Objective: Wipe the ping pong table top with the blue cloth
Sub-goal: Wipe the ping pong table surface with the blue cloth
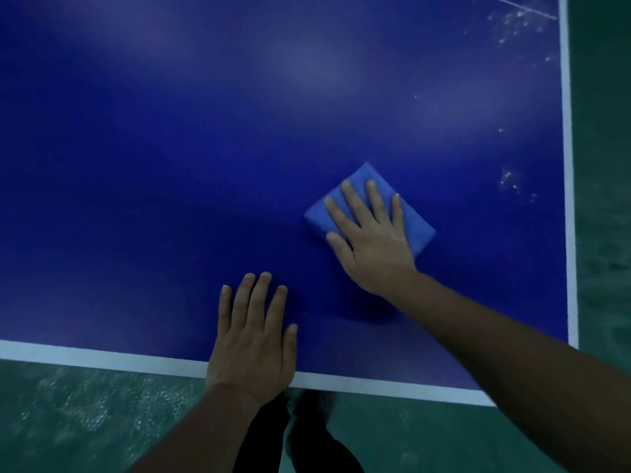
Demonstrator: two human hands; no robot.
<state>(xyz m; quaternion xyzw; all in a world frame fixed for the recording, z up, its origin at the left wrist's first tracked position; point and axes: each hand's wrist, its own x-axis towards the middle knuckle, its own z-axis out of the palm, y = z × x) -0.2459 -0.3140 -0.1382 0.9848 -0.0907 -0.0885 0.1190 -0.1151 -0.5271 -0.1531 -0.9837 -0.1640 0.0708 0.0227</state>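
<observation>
Right hand (374, 237) lies flat on the blue cloth (367, 208), palm down, 4 fingers straight and spread, thumb out to the left on the cloth's near-left edge. No curl, no pinch; it presses the cloth onto the ping pong table top (170, 148). The cloth is folded into a small pad, turned at a diagonal to the table edges, sitting in the near-right part of the blue surface, near the right white line (568, 199) but clear of it.

Left hand (252, 339) is also flat on the table, fingers straight and close together, holding nothing. Its heel sits over the near white line (102, 360) at the table edge, well apart from the cloth.

White specks and smears (515, 20) show at the far-right corner, and more specks (510, 180) lie along the right edge, to the right of the cloth.

Green floor (85, 421) below and to the right of the table. Dark trouser legs (307, 438) visible just under the near edge.
</observation>
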